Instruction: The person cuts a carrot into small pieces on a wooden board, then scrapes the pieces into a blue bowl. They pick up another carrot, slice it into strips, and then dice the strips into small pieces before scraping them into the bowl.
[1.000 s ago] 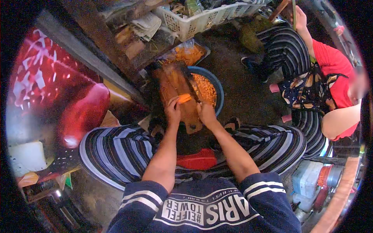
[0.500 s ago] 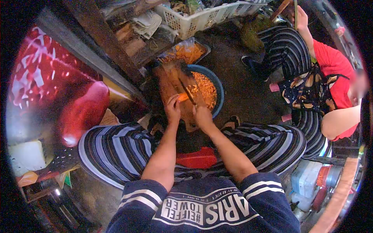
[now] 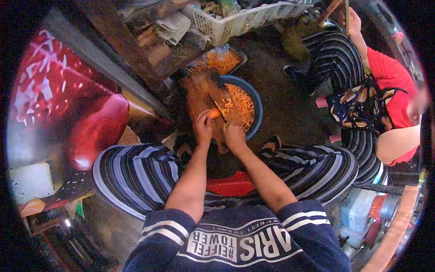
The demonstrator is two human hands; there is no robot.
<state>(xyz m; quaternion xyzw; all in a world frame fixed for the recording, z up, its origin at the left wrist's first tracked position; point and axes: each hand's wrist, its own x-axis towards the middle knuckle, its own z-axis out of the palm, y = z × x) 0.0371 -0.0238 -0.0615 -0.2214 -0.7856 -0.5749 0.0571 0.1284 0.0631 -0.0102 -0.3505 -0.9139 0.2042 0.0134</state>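
My left hand [image 3: 203, 127] is closed around a piece of carrot [image 3: 214, 113] on a worn wooden chopping board [image 3: 197, 93]. In my right hand [image 3: 234, 137] I grip a knife [image 3: 217, 106], its dark blade lying just right of the carrot. Small orange cubes [image 3: 226, 105] lie on the board beside the blade. The board's right side reaches over a blue basin [image 3: 259, 109] that holds many diced orange pieces [image 3: 241, 102].
A tray of orange pieces [image 3: 222, 61] partly under plastic stands beyond the board. Behind it is a white perforated crate [image 3: 235, 22]. A person in a red top [image 3: 389, 68] sits at the right. Wooden posts [image 3: 122, 50] rise at the left.
The knife blade has shifted slightly and now lies closer to the carrot's cut end. Both hands stay in nearly the same place, and the view has moved a little.
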